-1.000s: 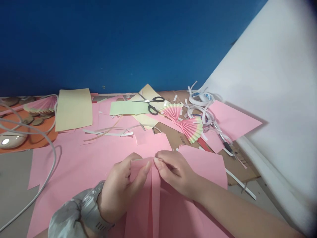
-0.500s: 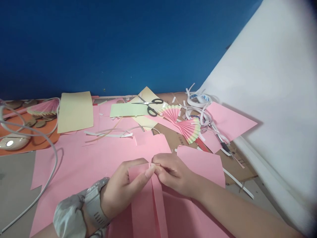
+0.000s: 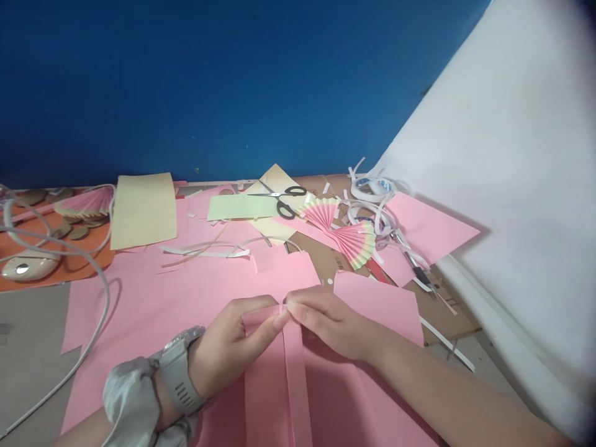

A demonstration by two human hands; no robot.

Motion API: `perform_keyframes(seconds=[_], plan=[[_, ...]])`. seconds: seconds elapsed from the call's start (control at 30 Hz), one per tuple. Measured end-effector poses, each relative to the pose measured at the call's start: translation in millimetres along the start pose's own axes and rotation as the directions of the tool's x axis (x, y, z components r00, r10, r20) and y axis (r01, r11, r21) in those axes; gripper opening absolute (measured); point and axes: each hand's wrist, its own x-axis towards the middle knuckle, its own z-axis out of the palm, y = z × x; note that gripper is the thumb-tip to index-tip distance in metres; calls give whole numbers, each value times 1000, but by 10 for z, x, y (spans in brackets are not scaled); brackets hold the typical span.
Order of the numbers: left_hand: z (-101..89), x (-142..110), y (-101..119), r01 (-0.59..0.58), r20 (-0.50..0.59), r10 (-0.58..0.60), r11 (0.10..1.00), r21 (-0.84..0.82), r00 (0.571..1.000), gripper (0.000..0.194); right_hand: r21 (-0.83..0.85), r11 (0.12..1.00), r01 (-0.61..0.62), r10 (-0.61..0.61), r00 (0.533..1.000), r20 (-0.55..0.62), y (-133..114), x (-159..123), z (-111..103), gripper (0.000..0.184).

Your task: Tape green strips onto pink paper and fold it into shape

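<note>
A folded sheet of pink paper (image 3: pixel 267 391) stands between my hands, with a narrow strip folded along its right side. My left hand (image 3: pixel 237 341) pinches its top edge, thumb in front and fingers behind. From the right, my right hand (image 3: pixel 326 323) pinches the top of the fold, its fingertips meeting my left thumb. The sheet's lower end runs out of view at the bottom. Beneath lie larger pink sheets (image 3: pixel 153 310). Just beyond my hands is a pleated pink paper fan piece with yellow-green edges (image 3: pixel 356 242).
Scissors (image 3: pixel 286 202) lie spread on green paper (image 3: pixel 237 208) at the back. A craft knife (image 3: pixel 419 273) and coiled white strips (image 3: pixel 372 198) are at the right. A pale yellow sheet (image 3: pixel 144 211), a computer mouse (image 3: pixel 30 267) and a white cable (image 3: pixel 105 310) lie left. A blue wall (image 3: pixel 279 81) rises behind.
Both hands have come closer together at the top of the fold, the left thumb sliding right until it meets the right fingertips. The view has shifted slightly.
</note>
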Motion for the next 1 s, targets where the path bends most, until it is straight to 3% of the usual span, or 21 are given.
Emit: perform_keyframes(seconds=[0.67,0.8,1.0], plan=[[-13,28,7,-6,-7,6,999,-39,1000,28,77,996,-47,51,997,-51,-18,18,49,33],[-14,10,-24,-17,-54,16,1000,-11,998,29,83,994,-72,80,993,-91,-33,26,77,35],[-12,-15,-60,-39,-196,43,999,25,980,33,135,980,-149,155,987,-37,-50,38,78,40]])
